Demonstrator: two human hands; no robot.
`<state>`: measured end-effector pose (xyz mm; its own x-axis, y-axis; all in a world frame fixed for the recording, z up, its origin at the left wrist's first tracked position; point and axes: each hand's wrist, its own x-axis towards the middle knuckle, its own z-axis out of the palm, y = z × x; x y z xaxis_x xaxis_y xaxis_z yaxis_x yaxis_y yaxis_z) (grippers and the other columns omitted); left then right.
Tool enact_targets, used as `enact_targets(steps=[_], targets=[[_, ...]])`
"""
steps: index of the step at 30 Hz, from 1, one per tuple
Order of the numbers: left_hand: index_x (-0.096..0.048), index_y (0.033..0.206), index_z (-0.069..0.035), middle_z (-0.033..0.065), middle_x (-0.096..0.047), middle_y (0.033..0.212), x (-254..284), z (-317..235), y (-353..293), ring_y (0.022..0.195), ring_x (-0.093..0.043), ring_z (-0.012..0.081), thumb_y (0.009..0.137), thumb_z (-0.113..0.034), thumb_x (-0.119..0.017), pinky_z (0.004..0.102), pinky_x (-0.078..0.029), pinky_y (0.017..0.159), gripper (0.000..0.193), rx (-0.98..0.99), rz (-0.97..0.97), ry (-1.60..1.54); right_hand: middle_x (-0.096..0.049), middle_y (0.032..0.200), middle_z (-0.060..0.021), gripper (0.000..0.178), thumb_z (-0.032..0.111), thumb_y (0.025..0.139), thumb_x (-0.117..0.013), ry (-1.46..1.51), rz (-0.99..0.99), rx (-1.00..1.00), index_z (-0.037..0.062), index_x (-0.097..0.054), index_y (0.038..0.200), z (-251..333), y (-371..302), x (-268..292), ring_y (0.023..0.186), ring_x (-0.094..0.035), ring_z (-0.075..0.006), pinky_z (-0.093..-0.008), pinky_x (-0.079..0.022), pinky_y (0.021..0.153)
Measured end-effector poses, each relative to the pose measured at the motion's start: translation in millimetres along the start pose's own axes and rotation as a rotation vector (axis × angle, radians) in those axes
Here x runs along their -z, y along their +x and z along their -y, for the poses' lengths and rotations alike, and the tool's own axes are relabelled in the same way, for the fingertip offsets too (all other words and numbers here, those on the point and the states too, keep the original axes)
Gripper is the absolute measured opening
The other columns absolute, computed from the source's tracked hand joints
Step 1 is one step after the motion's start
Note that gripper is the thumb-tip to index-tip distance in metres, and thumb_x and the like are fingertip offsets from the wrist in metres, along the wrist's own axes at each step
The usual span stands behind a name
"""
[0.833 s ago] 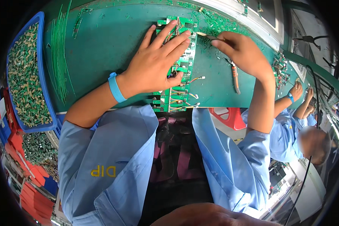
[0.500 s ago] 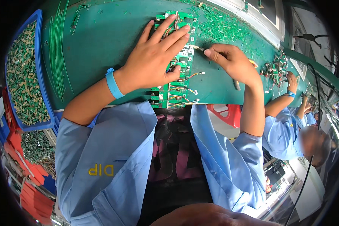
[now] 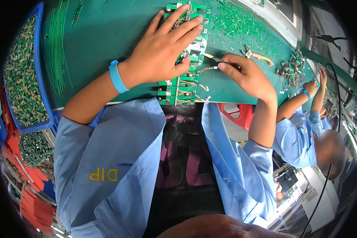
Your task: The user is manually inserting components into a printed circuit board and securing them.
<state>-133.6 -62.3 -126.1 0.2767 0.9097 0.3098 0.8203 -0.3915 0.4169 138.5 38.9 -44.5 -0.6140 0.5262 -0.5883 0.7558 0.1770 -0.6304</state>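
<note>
A long green circuit board panel (image 3: 173, 93) lies on the bench in front of me, with several small wire leads ending in white connectors (image 3: 206, 98) along its right side. My left hand (image 3: 160, 51) rests flat across the panel, fingers spread, covering part of its middle. Just right of the panel, my right hand (image 3: 246, 75) pinches a slim tool with a dark shaft and a pale tip (image 3: 208, 56); its exact kind is unclear. The tip is at the panel's right edge. One connector (image 3: 215, 68) sits close to my right fingertips.
Orange-handled cutters (image 3: 261, 58) lie beyond my right hand. Green scraps (image 3: 234, 25) litter the far bench. At left are thin green strips (image 3: 57, 51) and a blue bin (image 3: 39, 75) of small parts. A wired heap (image 3: 290, 71) lies right, near a co-worker (image 3: 295, 137).
My right hand and the tool tip have moved nearer along the panel's edge, uncovering the cutters. My left hand keeps its place on the panel. The co-worker's hands have moved. The view has shifted slightly.
</note>
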Motion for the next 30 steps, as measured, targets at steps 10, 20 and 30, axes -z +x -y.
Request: enact_targets(steps=[10,20,30], targets=[[-0.051,0.156,0.005,0.0248,-0.043,0.168,-10.0,8.8,1.3,0.163,-0.027,0.0503,0.097,-0.031,-0.067,0.0737,-0.022,0.126,0.071,-0.073,0.003,-0.033,-0.062,0.074,-0.0025,0.035,0.034,0.111,-0.067,0.061,-0.005,0.007,0.0031,-0.075,0.096,1.4,8.1,-9.4,0.066,-0.050,-0.0154,-0.0326,-0.043,0.064],[-0.047,0.158,0.007,0.0264,-0.039,0.169,-9.0,5.1,-4.9,0.165,-0.021,0.0528,0.097,-0.031,-0.066,0.0751,-0.020,0.128,0.074,-0.067,0.056,0.022,-0.060,0.079,0.0012,0.029,0.027,0.111,-0.068,-0.569,-0.222,-0.097,0.0032,-0.069,0.093,50.5,-18.7,-32.4,0.070,-0.047,-0.0129,-0.0282,-0.040,0.067],[-0.054,0.159,-0.008,0.0086,-0.042,0.176,31.0,-47.3,-40.9,0.168,-0.026,0.0359,0.088,-0.045,-0.081,0.0740,-0.018,0.129,0.084,-0.008,0.094,-0.002,-0.061,0.075,-0.0004,0.030,0.027,0.109,-0.069,0.273,-0.002,0.080,0.0024,-0.071,0.094,-25.4,-31.0,-50.0,0.068,-0.049,-0.0134,-0.0304,-0.040,0.063]])
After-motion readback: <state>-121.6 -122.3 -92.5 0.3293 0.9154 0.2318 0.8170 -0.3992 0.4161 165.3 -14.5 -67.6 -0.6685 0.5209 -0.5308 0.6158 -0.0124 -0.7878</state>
